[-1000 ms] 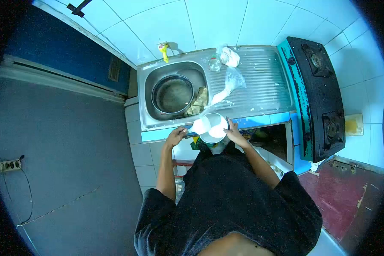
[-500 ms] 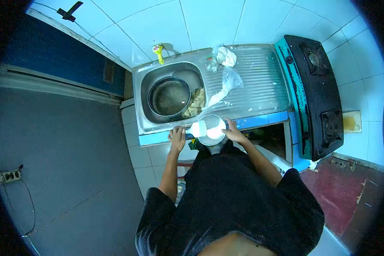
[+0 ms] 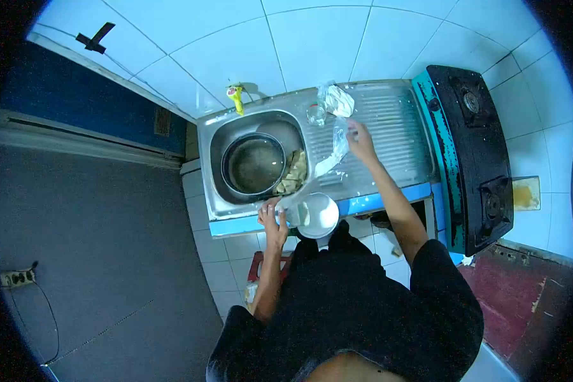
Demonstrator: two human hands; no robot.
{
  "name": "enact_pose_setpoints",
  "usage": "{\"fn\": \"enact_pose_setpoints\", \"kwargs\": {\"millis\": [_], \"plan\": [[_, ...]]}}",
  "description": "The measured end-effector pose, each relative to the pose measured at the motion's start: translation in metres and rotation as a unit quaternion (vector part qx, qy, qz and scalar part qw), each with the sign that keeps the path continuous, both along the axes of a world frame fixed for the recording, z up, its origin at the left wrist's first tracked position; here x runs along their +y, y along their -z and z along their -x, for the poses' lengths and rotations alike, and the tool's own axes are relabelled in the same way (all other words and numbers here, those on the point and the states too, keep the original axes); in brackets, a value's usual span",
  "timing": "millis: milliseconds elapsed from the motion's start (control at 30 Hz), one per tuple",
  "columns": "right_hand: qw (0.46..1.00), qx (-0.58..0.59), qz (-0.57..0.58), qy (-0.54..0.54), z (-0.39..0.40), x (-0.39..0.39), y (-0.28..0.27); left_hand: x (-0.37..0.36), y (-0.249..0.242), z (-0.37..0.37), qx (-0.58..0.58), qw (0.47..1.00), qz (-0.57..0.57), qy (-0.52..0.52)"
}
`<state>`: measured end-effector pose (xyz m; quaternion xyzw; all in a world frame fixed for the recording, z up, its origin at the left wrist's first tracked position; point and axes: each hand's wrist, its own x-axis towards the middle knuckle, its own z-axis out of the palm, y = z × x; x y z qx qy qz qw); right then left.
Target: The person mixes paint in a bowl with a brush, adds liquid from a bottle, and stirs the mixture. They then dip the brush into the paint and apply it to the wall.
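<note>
My left hand [image 3: 272,219] is wrapped round a clear container [image 3: 293,211], tilted over a white pot [image 3: 323,216] at the counter's front edge. White contents show in the pot. My right hand [image 3: 361,141] reaches over the ribbed drainboard, its fingers pinched at the upper end of a clear plastic bag [image 3: 341,137] with white stuff in its lower part. Just beyond lie a second white bag [image 3: 339,100] and a clear glass [image 3: 316,114].
The steel sink [image 3: 213,143] at left holds a dark round basin [image 3: 225,167] and a crumpled tan cloth [image 3: 294,173]. A yellow tap [image 3: 235,99] stands behind it. A black and teal gas stove [image 3: 468,156] is on the right.
My right hand has left the pot's side and moved forward to the plastic bag on the drainboard. My left hand stays by the pot with the container. The view has shifted slightly.
</note>
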<state>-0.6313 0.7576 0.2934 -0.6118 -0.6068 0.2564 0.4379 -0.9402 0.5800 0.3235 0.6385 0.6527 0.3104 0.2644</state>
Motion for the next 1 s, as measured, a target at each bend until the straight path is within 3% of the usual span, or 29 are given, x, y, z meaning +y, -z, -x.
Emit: {"fn": "enact_pose_setpoints", "kwargs": {"millis": [200, 267, 300, 367, 433, 500, 567, 633, 767, 833, 900, 967, 1000], "plan": [[0.997, -0.076, 0.008, 0.028, -0.006, 0.141, 0.025, 0.013, -0.023, -0.026, -0.029, 0.999, -0.005, -0.01], [0.979, -0.189, 0.031, 0.073, -0.006, 0.165, 0.039, 0.012, -0.03, -0.031, -0.049, 0.999, -0.004, -0.017], [0.979, -0.186, 0.034, 0.074, -0.002, 0.169, 0.04, 0.011, -0.037, -0.031, -0.047, 0.999, -0.001, -0.015], [0.94, -0.266, 0.191, 0.093, 0.002, 0.174, 0.033, 0.007, -0.044, -0.03, -0.077, 0.996, 0.027, -0.031], [0.958, -0.22, 0.166, 0.081, -0.004, 0.173, 0.043, 0.001, -0.038, -0.026, -0.107, 0.993, 0.036, -0.038], [0.95, -0.302, 0.07, -0.02, -0.012, 0.172, 0.047, -0.003, -0.036, -0.022, -0.129, 0.989, 0.046, -0.059], [0.949, -0.309, 0.061, -0.022, -0.017, 0.169, 0.051, -0.008, -0.03, -0.016, -0.119, 0.989, 0.054, -0.069], [0.946, -0.288, 0.118, -0.093, -0.024, 0.168, 0.043, -0.006, -0.022, -0.013, -0.139, 0.986, 0.052, -0.083], [0.937, -0.314, 0.092, -0.125, -0.032, 0.173, 0.046, 0.002, -0.022, -0.013, -0.126, 0.988, 0.055, -0.075], [0.943, -0.302, 0.111, -0.083, -0.03, 0.175, 0.049, 0.007, -0.023, -0.015, -0.099, 0.992, 0.042, -0.063], [0.934, -0.344, 0.063, -0.07, -0.033, 0.174, 0.046, 0.007, -0.021, -0.017, -0.081, 0.994, 0.056, -0.056], [0.949, -0.291, 0.064, -0.103, -0.043, 0.175, 0.048, 0.009, -0.015, -0.018, -0.092, 0.993, 0.055, -0.059], [0.938, -0.333, 0.032, -0.092, -0.044, 0.174, 0.053, 0.01, -0.011, -0.018, -0.09, 0.993, 0.054, -0.052]]}}
